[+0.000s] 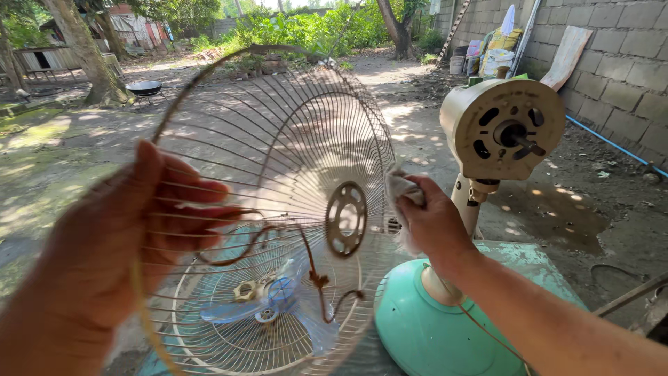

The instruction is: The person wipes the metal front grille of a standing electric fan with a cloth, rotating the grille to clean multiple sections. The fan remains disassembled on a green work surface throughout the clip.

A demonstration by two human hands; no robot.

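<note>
— Hands first: what is each one doing?

— Left hand [118, 244] is wrapped around the rim of a rusty wire fan guard [278, 174], thumb up on the near side, fingers curled through onto the spokes. Right hand [431, 219] is closed on a crumpled whitish cloth [402, 189], pressed against the guard's right edge.

— What does the guard look like?

— Round, domed, thin radial wires, brown with rust, a flat perforated metal ring at its centre. It stands tilted, held up between both hands.

— And around it?

— Below lies a second guard, pale, with a translucent blue fan blade [278, 299] inside. Right of the cloth rises the beige motor housing [502, 129] on a mint-green base [424, 327].
</note>
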